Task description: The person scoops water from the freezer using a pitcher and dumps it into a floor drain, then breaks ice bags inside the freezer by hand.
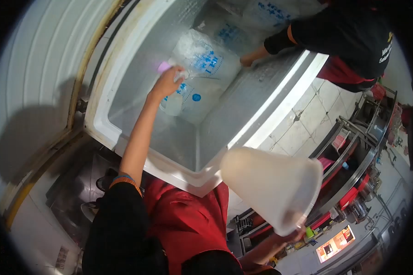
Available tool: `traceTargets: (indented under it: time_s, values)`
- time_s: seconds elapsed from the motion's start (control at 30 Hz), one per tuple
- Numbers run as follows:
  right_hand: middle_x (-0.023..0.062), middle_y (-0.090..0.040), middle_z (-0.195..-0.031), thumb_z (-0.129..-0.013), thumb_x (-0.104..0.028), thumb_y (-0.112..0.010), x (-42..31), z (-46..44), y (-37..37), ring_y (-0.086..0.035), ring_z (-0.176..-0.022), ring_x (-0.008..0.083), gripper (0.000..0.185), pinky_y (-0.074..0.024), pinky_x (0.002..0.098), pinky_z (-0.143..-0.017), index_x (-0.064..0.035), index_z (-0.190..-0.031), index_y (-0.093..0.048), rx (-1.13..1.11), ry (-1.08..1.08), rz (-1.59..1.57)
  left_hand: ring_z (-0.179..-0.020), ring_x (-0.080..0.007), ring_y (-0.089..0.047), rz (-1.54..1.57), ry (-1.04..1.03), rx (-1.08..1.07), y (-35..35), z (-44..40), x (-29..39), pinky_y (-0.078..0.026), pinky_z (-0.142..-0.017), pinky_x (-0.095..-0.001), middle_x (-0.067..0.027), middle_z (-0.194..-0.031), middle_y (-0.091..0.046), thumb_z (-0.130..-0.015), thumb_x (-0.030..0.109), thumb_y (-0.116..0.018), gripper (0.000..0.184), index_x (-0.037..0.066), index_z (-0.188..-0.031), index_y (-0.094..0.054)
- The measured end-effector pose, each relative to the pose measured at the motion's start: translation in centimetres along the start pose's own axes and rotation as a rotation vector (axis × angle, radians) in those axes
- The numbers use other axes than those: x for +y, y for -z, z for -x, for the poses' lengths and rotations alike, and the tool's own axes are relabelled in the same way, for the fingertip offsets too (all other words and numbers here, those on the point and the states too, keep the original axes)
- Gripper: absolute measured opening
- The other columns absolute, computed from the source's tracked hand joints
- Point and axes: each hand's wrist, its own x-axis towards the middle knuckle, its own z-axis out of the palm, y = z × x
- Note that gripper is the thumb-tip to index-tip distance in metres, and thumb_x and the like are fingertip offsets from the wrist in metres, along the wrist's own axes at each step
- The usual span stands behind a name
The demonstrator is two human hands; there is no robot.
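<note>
My left hand (167, 83) reaches down into a white chest freezer (119, 87), its fingers closed on whitish clear plastic that looks like the edge of an ice bag (202, 52) with blue print. A small pink piece (164, 67) shows just beyond the fingers. Below the hand lie another printed clear bag (206, 89) and a pale rounded piece (173, 106). Outside the freezer, my right hand (294, 234) grips the rim of a large translucent white bucket (266, 178). It is tipped on its side, with its base toward the freezer's corner.
Across the freezer, another person in a dark top (344, 39) reaches one hand (252, 57) over the wall toward the bags. The raised ribbed lid (36, 59) stands at left. At right are tiled floor (303, 119) and a metal counter (348, 169) with containers.
</note>
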Motion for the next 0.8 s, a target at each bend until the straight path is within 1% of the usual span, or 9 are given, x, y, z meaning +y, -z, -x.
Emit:
traceTargets:
  time_s: [0.07, 0.17, 0.23, 0.4, 0.5, 0.57, 0.63, 0.7, 0.8]
  values:
    - [0.0001, -0.055, -0.068, -0.093, -0.024, -0.056, 7.5, 0.0, 1.5, -0.053, -0.056, 0.0205, 0.024, -0.0423, 0.0331, -0.049, -0.0012, -0.091, -0.062, -0.150, -0.163, 0.154, -0.106, -0.0288, -0.064, 0.091, 0.251, -0.358, 0.1, 0.0, -4.0, -0.050, -0.092, -0.0364, -0.0146, -0.113, -0.066, -0.088, 0.008, -0.066, 0.025, 0.003, -0.112, -0.064]
    - [0.0085, -0.063, -0.075, -0.097, -0.022, -0.048, 14.8, -3.1, -17.1, -0.056, -0.070, 0.0161, 0.033, -0.0453, 0.0313, -0.067, 0.0041, -0.085, -0.064, -0.256, -0.100, 0.767, -0.103, -0.0287, -0.065, 0.066, 0.242, -0.320, 1.1, -0.8, -7.6, -0.052, -0.089, -0.0362, -0.0153, -0.117, -0.065, -0.089, 0.009, -0.065, 0.027, 0.003, -0.116, -0.063]
    - [0.0016, -0.054, -0.069, -0.098, -0.018, -0.046, 21.4, -5.3, -22.1, -0.051, -0.069, 0.0125, 0.029, -0.0418, 0.0289, -0.063, 0.0030, -0.084, -0.059, -0.280, -0.294, 0.658, -0.107, -0.0319, -0.063, 0.019, 0.219, -0.222, 0.4, -2.0, -10.5, -0.050, -0.092, -0.0382, -0.0164, -0.116, -0.065, -0.089, 0.010, -0.065, 0.029, 0.003, -0.116, -0.062]
    - [0.0088, -0.059, -0.073, -0.097, -0.022, -0.049, 39.2, -9.2, -19.1, -0.054, -0.069, 0.0164, 0.032, -0.0436, 0.0318, -0.069, 0.0033, -0.082, -0.061, -0.191, -0.203, 0.862, -0.118, -0.0359, -0.056, -0.108, 0.187, -0.068, -0.7, -6.9, -11.2, -0.046, -0.098, -0.0415, -0.0176, -0.123, -0.060, -0.088, 0.010, -0.065, 0.035, 0.005, -0.121, -0.058]
    - [0.0153, -0.061, -0.075, -0.095, -0.021, -0.051, 46.3, -10.6, -13.1, -0.058, -0.070, 0.0238, 0.027, -0.0460, 0.0383, -0.065, -0.0017, -0.083, -0.066, -0.446, 0.069, 1.050, -0.124, -0.0354, -0.051, -0.290, 0.128, -0.171, -2.4, -10.3, -10.4, -0.046, -0.100, -0.0429, -0.0174, -0.131, -0.053, -0.085, 0.008, -0.064, 0.039, 0.005, -0.124, -0.056]
    - [0.0181, -0.064, -0.079, -0.093, -0.021, -0.052, 48.1, -13.0, -11.1, -0.062, -0.074, 0.0261, 0.026, -0.0478, 0.0406, -0.064, -0.0026, -0.085, -0.068, -0.636, 0.307, 1.159, -0.127, -0.0350, -0.047, -0.391, -0.074, -0.179, -4.5, -13.4, -11.1, -0.044, -0.102, -0.0445, -0.0170, -0.135, -0.050, -0.084, 0.007, -0.064, 0.040, 0.003, -0.123, -0.055]
    - [0.0178, -0.067, -0.077, -0.089, -0.022, -0.054, 39.3, -15.7, -17.4, -0.065, -0.071, 0.0240, 0.027, -0.0509, 0.0395, -0.064, -0.0017, -0.084, -0.070, -0.556, -0.524, 1.424, -0.128, -0.0343, -0.046, -0.420, -0.145, -0.131, -6.8, -16.3, -11.6, -0.044, -0.103, -0.0444, -0.0167, -0.135, -0.050, -0.085, 0.007, -0.063, 0.041, 0.002, -0.124, -0.054]
    - [0.0174, -0.070, -0.074, -0.085, -0.023, -0.056, 32.4, -19.6, -22.6, -0.069, -0.069, 0.0219, 0.028, -0.0540, 0.0384, -0.064, -0.0008, -0.084, -0.072, -0.475, -0.939, 1.537, -0.128, -0.0336, -0.046, -0.458, -0.200, -0.084, -8.6, -19.0, -12.2, -0.043, -0.104, -0.0443, -0.0164, -0.135, -0.050, -0.085, 0.007, -0.063, 0.042, 0.001, -0.126, -0.053]
    - [0.0161, -0.067, -0.064, -0.085, -0.022, -0.056, 33.5, -27.7, -21.3, -0.069, -0.062, 0.0218, 0.028, -0.0520, 0.0382, -0.060, -0.0005, -0.077, -0.072, -0.324, -0.314, 1.292, -0.133, -0.0327, -0.043, -0.516, -0.204, -0.141, -10.9, -22.6, -13.3, -0.041, -0.107, -0.0449, -0.0161, -0.138, -0.049, -0.086, 0.010, -0.063, 0.046, 0.000, -0.129, -0.051]
